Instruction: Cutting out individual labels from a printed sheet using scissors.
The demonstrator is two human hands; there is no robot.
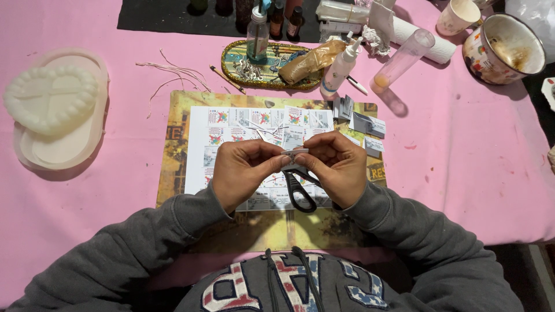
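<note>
Left hand (241, 172): fingers curled, pinching small paper label (294, 152). Right hand (335, 167): fingers curled, pinching same label's other side. Black-handled scissors (299, 189): beneath hands, on printed label sheet (243, 130).

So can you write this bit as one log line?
left hand + right hand: pinch small white paper label | black-handled scissors: below hands | printed label sheet: underneath

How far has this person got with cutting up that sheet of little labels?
Done: a small pile of cut labels lies at the mat's right edge. In hand: the left hand and right hand pinch one small label above black scissors. Left: most of the printed sheet is uncut.
</note>
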